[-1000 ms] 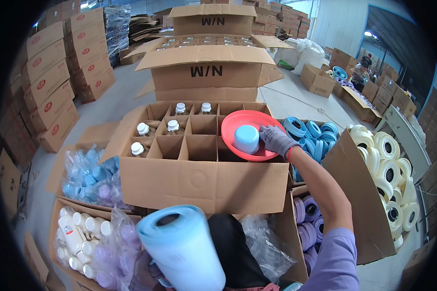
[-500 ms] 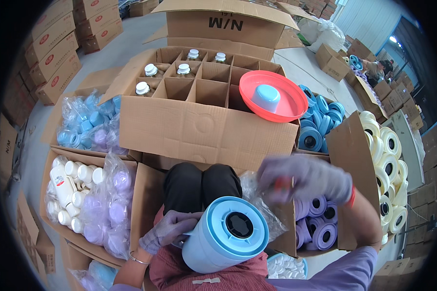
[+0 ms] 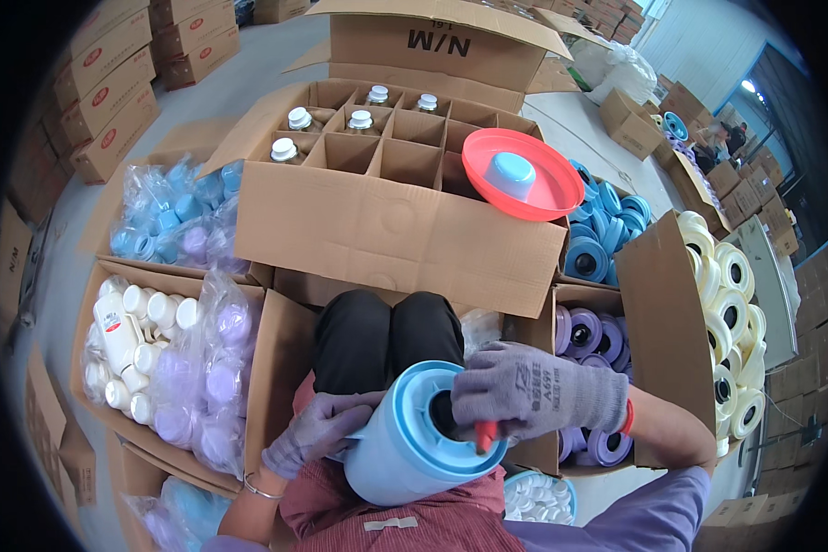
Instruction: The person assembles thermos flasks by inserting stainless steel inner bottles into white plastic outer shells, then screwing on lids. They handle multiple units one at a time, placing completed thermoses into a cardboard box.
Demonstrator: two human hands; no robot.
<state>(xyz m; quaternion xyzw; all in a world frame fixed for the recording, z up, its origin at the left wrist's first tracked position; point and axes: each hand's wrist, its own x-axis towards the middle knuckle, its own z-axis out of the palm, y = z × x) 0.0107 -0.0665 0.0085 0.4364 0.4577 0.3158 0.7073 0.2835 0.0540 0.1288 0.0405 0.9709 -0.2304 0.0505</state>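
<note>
A light blue insulated jug [image 3: 398, 451] leans in my lap with its round blue top facing up. That top has a black ring at its centre, partly covered by my right hand. On the jug's left side, my gloved left hand [image 3: 320, 432] is closed around the handle. Above the top, my gloved right hand [image 3: 541, 394] has its fingers closed on a small red tool [image 3: 485, 436]. Only the red tip shows, so its kind is hidden.
In front stands a divided carton [image 3: 396, 230] holding several white-capped bottles, with a red dish [image 3: 552, 189] bearing a blue cup on its corner. Around me are boxes of white cups [image 3: 161, 308], bagged purple parts [image 3: 225, 377], blue rings [image 3: 584, 262], purple rings [image 3: 607, 446] and cream rings [image 3: 733, 317].
My right hand has moved left and down, from beside the jug to over its top, carrying the red tool. The left hand still holds the handle. The view has shifted slightly.
</note>
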